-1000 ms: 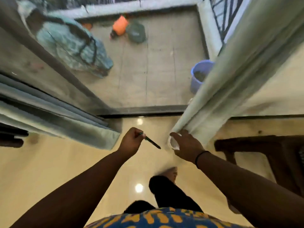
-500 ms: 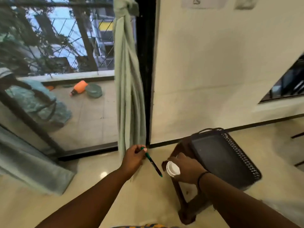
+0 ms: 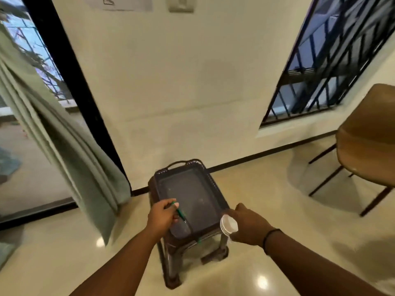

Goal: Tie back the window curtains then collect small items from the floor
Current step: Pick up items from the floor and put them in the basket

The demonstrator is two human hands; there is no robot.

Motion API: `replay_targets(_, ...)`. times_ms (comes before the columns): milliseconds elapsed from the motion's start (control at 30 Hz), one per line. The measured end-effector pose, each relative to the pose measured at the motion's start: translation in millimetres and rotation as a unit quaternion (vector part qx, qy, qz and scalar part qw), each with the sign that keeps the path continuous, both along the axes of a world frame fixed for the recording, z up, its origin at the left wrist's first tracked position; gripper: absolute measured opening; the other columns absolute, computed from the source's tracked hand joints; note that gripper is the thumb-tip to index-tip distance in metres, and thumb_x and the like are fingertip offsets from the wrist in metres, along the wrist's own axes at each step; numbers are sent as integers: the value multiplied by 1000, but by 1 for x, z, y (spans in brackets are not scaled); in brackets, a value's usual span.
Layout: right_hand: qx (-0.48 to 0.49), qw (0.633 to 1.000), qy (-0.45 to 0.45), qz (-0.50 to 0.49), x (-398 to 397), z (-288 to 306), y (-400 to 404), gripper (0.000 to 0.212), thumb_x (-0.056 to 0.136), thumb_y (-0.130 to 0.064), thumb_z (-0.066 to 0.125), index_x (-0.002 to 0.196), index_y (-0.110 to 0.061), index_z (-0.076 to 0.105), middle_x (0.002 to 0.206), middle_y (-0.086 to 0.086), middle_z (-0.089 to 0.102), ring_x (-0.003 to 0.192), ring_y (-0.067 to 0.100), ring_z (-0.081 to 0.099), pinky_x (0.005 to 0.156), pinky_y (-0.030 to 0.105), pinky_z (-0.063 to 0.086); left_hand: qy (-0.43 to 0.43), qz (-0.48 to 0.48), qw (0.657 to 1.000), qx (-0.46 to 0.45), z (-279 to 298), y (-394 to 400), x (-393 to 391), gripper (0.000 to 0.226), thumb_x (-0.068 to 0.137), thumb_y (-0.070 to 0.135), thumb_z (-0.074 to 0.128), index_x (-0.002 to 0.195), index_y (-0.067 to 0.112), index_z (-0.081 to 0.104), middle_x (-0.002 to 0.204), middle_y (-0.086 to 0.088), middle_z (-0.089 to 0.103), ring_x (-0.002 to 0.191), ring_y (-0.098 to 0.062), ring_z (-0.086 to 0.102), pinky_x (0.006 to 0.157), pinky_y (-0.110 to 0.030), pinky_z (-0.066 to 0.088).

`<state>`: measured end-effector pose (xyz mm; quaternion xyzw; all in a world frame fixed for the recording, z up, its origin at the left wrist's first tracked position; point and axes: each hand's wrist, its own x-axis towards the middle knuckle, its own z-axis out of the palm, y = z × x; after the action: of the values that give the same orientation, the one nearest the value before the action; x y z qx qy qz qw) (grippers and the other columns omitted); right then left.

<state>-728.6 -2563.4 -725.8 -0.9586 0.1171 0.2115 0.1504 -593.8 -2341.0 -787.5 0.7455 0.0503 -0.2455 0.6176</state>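
Both hands now hover over the basket (image 3: 210, 190), formerly short of it; green curtain (image 3: 70, 150) hangs left; left hand (image 3: 162, 216) pinches a green pen (image 3: 179, 213); right hand (image 3: 249, 226) grips what looks like a white lid (image 3: 228, 224).

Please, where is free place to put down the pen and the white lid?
The dark tray floor looks bare between its perforated rims, under the left hand with the pen. Floor is open between stool and brown chair. Right hand holds the white lid.

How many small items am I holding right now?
2. A green pen pinched in the left hand over the dark tray; a white lid gripped in the right hand beside it.
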Motion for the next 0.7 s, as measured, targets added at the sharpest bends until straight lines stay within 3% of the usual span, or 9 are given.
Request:
replay_targets(200, 71, 986, -35, -144, -18, -15, -72, 68, 77, -39, 69, 136, -32, 37, 125, 7, 44, 107, 29, 57, 93, 30, 45, 1, -25, 996, 91, -15, -33, 19, 27, 93, 13, 58, 117, 1, 59, 87, -17, 65, 61, -22, 62, 54, -27, 55)
replay_targets(367, 38, 992, 12, -116, -6, -47, -93, 68, 78, -41, 68, 137, -33, 36, 126, 6, 44, 106, 27, 57, 89, 31, 48, 36, -18, 992, 117, -47, -76, 47, 26, 93, 9, 57, 117, -2, 58, 72, -12, 62, 55, -20, 59, 45, -22, 54)
replay_targets(567, 55, 994, 0, -90, 45, -75, -73, 70, 76, -44, 69, 136, -37, 34, 122, 4, 46, 100, 26, 59, 86, 34, 52, 46, -60, 987, 143, -77, -94, 73, 28, 95, 11, 54, 121, 3, 58, 74, -11, 62, 63, -23, 60, 65, -37, 54)
replay_targets(700, 56, 996, 2, -67, 78, -84, -55, 71, 78, -42, 68, 140, -36, 32, 127, 4, 45, 105, 25, 58, 90, 33, 52, 33, -84, 985, 144, -80, -94, 90, 27, 95, 12, 53, 120, 3, 58, 93, -16, 65, 67, -20, 61, 75, -40, 55)
